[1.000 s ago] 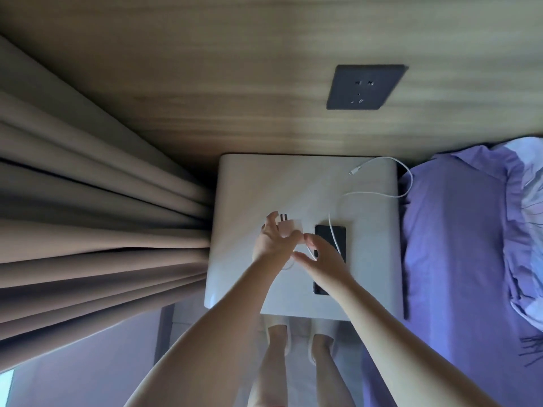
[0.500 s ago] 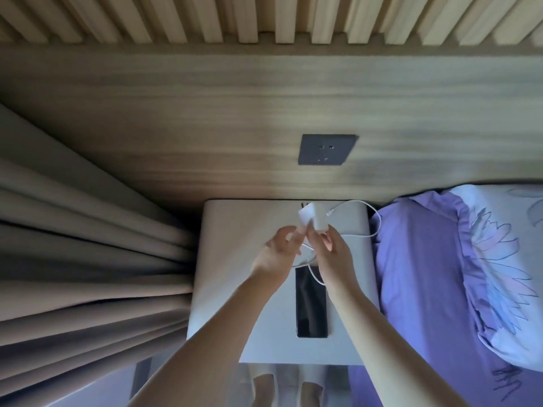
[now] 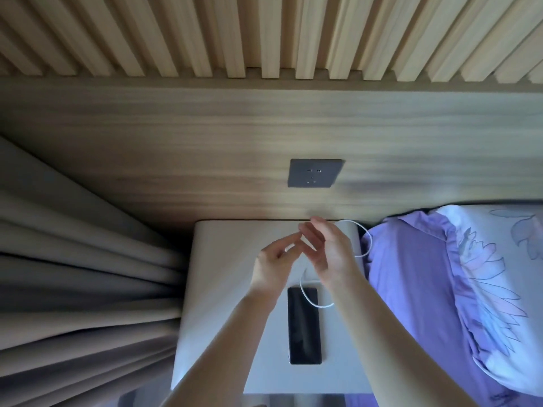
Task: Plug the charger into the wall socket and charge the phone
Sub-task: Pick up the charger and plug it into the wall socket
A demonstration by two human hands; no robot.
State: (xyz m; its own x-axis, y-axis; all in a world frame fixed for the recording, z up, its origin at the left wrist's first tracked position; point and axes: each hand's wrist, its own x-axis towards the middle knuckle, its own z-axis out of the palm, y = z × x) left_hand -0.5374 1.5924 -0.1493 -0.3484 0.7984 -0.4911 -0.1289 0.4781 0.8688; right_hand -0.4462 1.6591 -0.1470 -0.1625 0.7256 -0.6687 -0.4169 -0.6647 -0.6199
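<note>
Both hands are raised over the far half of a pale bedside surface [image 3: 223, 289], blurred by motion. The left hand [image 3: 271, 264] has its fingers loosely curled, forefinger and thumb drawn toward each other — something small and pale shows between them, too smeared to tell what. The right hand [image 3: 330, 254] sits just at 3 o'clock of the left, fingers half-curled and tips nearly meeting the left forefinger; whether it pinches anything I cannot tell. The charger block is not clearly visible.

The white cable [image 3: 307, 299] loops from under the right hand down across the top corner of the phone [image 3: 304, 326], and a second arc shows at 2 o'clock of the right hand, at the surface's far right edge. The phone lies flat, screen dark, long side pointing to 12 o'clock, near the middle of the surface.

The wall socket [image 3: 315, 173] — a dark grey plate — sits on the wood-panelled wall at 12 o'clock of the hands, apart from them, nothing in it. Curtains [image 3: 82, 274] at 9 o'clock; bed with purple sheet [image 3: 411, 289] at 3 o'clock.
</note>
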